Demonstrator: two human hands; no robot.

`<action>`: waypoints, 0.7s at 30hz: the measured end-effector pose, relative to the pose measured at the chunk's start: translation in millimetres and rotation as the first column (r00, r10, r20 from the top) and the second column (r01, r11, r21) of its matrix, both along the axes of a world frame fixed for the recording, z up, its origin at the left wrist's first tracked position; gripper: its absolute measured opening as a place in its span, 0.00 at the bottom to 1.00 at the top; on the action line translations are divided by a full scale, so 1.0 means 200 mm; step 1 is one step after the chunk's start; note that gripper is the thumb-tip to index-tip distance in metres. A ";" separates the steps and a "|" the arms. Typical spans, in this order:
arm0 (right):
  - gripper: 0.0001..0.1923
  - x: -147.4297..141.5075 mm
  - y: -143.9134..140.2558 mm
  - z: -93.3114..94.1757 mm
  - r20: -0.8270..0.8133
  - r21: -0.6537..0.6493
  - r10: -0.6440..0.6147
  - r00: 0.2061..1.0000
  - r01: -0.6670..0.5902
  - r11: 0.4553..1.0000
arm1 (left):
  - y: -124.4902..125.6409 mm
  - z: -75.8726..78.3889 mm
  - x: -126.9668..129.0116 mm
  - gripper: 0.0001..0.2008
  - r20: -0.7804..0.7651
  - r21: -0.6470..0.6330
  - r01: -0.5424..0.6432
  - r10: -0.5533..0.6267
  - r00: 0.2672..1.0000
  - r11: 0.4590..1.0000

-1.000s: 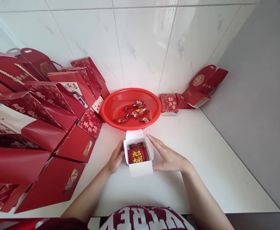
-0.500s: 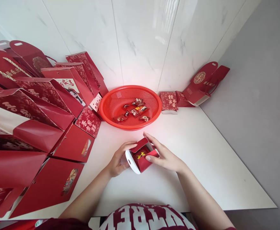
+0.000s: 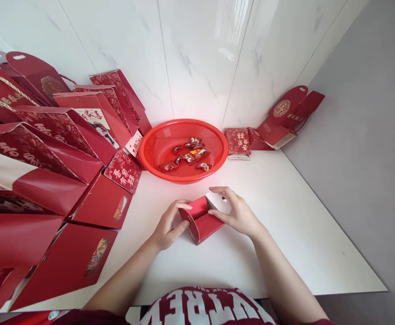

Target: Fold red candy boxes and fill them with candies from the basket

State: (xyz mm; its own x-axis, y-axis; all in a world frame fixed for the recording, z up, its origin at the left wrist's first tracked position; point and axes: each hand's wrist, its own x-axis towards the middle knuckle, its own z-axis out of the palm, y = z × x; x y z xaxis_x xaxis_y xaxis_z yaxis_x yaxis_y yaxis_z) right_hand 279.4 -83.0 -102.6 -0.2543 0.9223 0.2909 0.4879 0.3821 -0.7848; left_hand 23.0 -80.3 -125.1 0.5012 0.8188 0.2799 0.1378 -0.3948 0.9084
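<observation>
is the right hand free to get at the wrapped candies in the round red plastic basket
Probably yes. The right hand rests on the small red paper box, just in front of the round red plastic basket. The basket is open-topped, and nothing lies between hand and wrapped candies.

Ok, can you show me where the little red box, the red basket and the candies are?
little red box (image 3: 202, 222), head view, on its red top flap.
red basket (image 3: 156, 146), head view, on its inner mesh wall.
candies (image 3: 188, 156), head view, on the middle wrapper.

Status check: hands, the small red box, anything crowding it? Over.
Left hand and right hand both grip the small red box, flaps folded shut, on the white table. Red basket of candies sits just behind, apart. Gift bags at left, apart.
</observation>
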 end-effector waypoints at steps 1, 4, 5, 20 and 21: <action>0.23 -0.03 -0.01 -0.01 -0.015 0.026 -0.054 0.998 0.055 0.998 | -0.01 0.01 0.02 0.14 0.003 -0.013 -0.037 0.037 0.999 0.999; 0.24 -0.12 -0.04 -0.03 -0.138 0.098 -0.206 0.969 0.220 0.970 | -0.05 0.02 0.08 0.15 0.046 -0.081 -0.130 0.134 0.990 0.988; 0.25 -0.15 -0.05 -0.03 -0.193 0.107 -0.224 0.955 0.248 0.963 | -0.06 0.02 0.09 0.17 0.064 -0.111 -0.144 0.151 0.986 0.983; 0.45 -0.26 -0.10 -0.09 -0.414 0.148 0.225 0.882 -0.178 0.973 | 0.01 0.01 -0.03 0.16 0.041 -0.156 -0.278 0.287 0.957 0.948; 0.46 -0.27 -0.11 -0.10 -0.381 0.175 0.241 0.893 -0.186 0.967 | 0.02 0.01 -0.04 0.16 0.025 -0.120 -0.286 0.291 0.957 0.951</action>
State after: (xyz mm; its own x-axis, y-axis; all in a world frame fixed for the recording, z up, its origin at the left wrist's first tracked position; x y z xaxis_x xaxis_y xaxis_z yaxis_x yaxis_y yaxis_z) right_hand 225.6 -104.3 -122.5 -0.2796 0.8058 0.5220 0.0422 0.5535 -0.8318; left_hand 15.8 -77.3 -122.3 0.2292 0.9542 0.1921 0.1918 -0.2377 0.9522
